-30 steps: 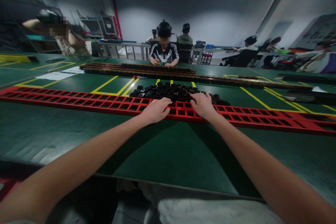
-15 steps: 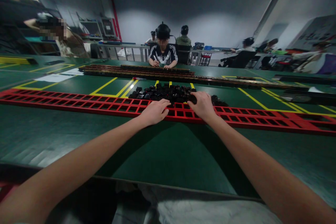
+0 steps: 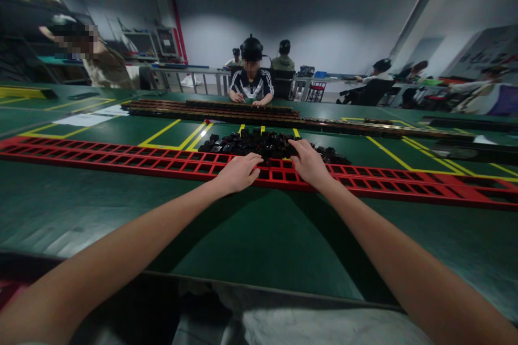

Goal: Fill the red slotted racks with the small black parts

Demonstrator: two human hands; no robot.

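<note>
My left hand (image 3: 238, 173) rests on the long red grid frame (image 3: 190, 172), fingers stretched forward and thumb apart from them. I see nothing held in it. My right hand (image 3: 311, 166) reaches over the same frame to the pile of small black parts (image 3: 230, 144). Its index finger and thumb are spread, with the fingertips at the pile's near right side. Whether those fingertips touch a part is not clear. The frame lies crosswise before me, with rows of rectangular openings, and the pile sits just behind it.
Behind the pile, long dark strips (image 3: 218, 113) lie across the green table (image 3: 259, 237), which bears yellow tape lines (image 3: 162, 133). White papers (image 3: 87, 117) are at the left, dark bars (image 3: 477, 151) at the right. A co-worker (image 3: 251, 83) sits opposite; other people are further back.
My right hand's fingers have spread apart and shifted slightly left over the pile; a dark part at its fingertips no longer shows there. My left hand has stayed in place.
</note>
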